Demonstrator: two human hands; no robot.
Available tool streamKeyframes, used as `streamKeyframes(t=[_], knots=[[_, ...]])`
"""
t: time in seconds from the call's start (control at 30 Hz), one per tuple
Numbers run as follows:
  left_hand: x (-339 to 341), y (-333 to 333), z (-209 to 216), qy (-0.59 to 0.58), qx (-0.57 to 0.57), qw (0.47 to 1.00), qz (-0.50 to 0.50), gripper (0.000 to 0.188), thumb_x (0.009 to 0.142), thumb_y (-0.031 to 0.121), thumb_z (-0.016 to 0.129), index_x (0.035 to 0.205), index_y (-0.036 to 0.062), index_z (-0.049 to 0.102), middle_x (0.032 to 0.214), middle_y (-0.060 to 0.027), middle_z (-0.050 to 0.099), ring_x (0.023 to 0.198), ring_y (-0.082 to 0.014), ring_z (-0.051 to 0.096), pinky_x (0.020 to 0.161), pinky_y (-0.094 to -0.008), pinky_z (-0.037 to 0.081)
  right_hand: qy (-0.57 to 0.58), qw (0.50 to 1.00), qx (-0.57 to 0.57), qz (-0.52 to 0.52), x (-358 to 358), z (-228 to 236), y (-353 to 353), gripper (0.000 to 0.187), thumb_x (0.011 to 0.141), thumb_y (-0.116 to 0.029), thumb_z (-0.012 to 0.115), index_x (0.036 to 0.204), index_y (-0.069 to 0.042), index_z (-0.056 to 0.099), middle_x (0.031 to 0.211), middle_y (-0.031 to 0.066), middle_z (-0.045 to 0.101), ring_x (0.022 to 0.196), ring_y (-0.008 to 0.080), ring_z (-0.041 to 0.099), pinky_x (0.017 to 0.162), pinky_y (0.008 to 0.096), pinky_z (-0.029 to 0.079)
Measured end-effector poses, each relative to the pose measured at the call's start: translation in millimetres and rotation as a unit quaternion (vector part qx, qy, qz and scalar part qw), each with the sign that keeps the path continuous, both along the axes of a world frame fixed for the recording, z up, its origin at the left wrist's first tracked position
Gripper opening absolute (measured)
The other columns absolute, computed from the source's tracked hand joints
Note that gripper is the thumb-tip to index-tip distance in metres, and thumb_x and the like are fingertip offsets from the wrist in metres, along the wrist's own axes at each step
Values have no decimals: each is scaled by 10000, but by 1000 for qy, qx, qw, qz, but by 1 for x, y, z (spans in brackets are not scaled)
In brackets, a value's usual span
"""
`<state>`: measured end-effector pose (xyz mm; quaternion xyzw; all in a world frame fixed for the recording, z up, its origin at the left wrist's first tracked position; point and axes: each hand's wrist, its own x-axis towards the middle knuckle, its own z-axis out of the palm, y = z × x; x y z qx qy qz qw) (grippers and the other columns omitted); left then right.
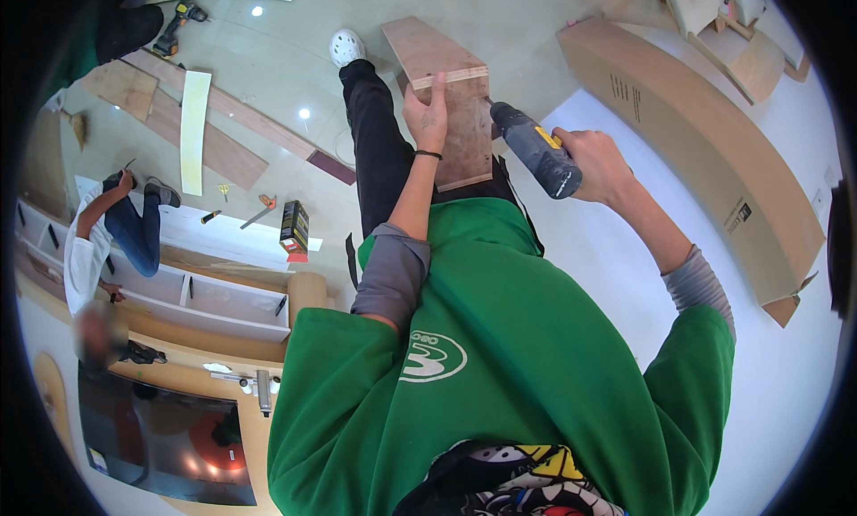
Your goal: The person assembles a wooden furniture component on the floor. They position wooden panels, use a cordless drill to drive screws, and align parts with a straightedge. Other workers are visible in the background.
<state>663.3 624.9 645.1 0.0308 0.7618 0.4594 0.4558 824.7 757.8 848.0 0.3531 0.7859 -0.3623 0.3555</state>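
Two reddish plywood boards meet at an angle in front of me. The nearer board (466,137) rests toward my lap, and the farther board (427,47) stretches away to the upper left. My left hand (427,114) is closed on the left edge close to where they join, fingers over the pale layered edge. In my right hand (596,163) is a grey-black cordless drill (534,148) with a yellow label. Its tip points left at the right edge of the boards, near the joint; whether it touches the wood I cannot tell.
A long cardboard carton (705,141) lies to the right. Planks (201,132), another drill (178,29), yellow scissors (223,191), a handsaw (261,211) and a small box (294,226) are on the left floor. Another person (94,235) sits beside a white cabinet; someone else shows at the upper left.
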Motion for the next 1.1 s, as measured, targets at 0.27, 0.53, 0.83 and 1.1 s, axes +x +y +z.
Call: streamKeyframes(t=[0.27,0.53,0.83,1.1], knots=[[12,-33,8,393,151,869,-259,509,795,208,722,1178,4,454,1109,-203,521,1036,-386,495,889,-458,369,15,997,9,-73,4,8,-17,359,639,-160,696,961,-24,612,739,187,648,721,388,639,668,443,513],[9,-5,9,347,209,796,-449,420,787,175,713,1191,134,606,1043,-14,569,996,-206,528,822,-376,368,21,996,27,-76,10,14,-25,357,649,-179,699,950,-11,609,727,206,646,698,399,637,652,456,513],[6,2,2,357,249,778,-453,194,784,184,694,978,187,713,928,55,584,932,-168,550,784,-361,372,24,990,27,-137,8,27,-36,312,659,-157,691,919,-11,600,728,219,635,706,411,622,638,452,498],[-2,5,-6,411,271,702,-515,214,776,155,681,989,172,691,958,49,604,905,-172,569,754,-339,412,88,924,56,-368,40,42,-121,201,707,-58,706,867,20,614,689,116,634,620,261,614,648,344,503]])
